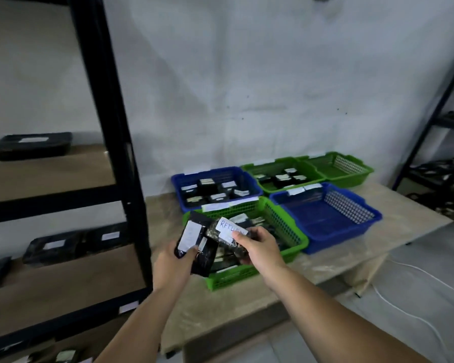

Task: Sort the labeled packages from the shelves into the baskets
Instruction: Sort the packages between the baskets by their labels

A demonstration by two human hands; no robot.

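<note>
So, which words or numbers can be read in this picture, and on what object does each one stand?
"RETU", then letters hidden by the thumb: handwritten on the white label of the package in the right hand.
White label of the package in the left hand: too blurred.
Paper tags on the baskets' rims and labels on the shelf packages: too small or blurred.

The single head view looks forward and down from standing height. It faces a wall (247,74), baskets (325,216) near below, shelving (110,127) close left.
</note>
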